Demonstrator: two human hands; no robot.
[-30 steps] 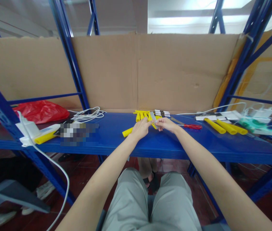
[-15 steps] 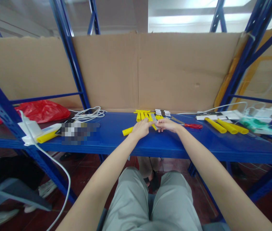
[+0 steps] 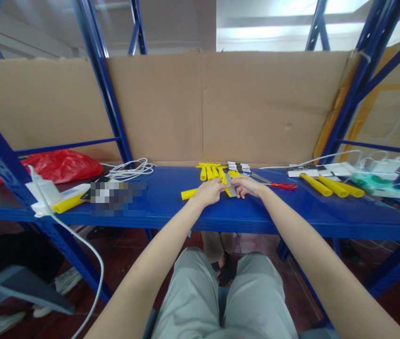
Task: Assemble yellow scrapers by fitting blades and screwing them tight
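On the blue shelf, my left hand is closed around a yellow tube-shaped handle, whose end sticks out to the left. My right hand pinches a flat grey blade-like plate by its right side. The plate stands at a slant between the two hands, close to the left fingertips. Whether it touches the yellow handle is hidden by my fingers. Just behind the hands lie several yellow T-shaped handles in a row. A stack of small white-and-black pieces lies behind them.
A red-handled tool lies right of my right hand. Farther right are yellow handles and a green-and-white bundle. Coiled white cable, a red bag and another yellow handle lie left. Cardboard closes the back.
The grey plate has turned more upright and shows more of its face between my hands. My left fingers have drawn slightly back from it. The view has tilted slightly.
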